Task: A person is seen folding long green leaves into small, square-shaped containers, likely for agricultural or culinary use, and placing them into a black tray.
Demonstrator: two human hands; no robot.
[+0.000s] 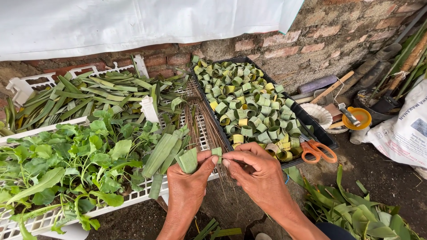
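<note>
Both hands pinch one leaf strip (216,152) — left hand (189,180), right hand (255,169) — and a firm, even fold should keep it tight.

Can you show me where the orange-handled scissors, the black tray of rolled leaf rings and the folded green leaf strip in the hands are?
Orange-handled scissors (318,151), head view, on the handle loops.
Black tray of rolled leaf rings (311,121), head view, on its right rim.
Folded green leaf strip (188,161), head view, on its flat side.

both hands, left (189,178) and right (255,171), pinch a folded leaf strip (216,153) beside a black tray (311,124) of leaf rings (247,104).
</note>
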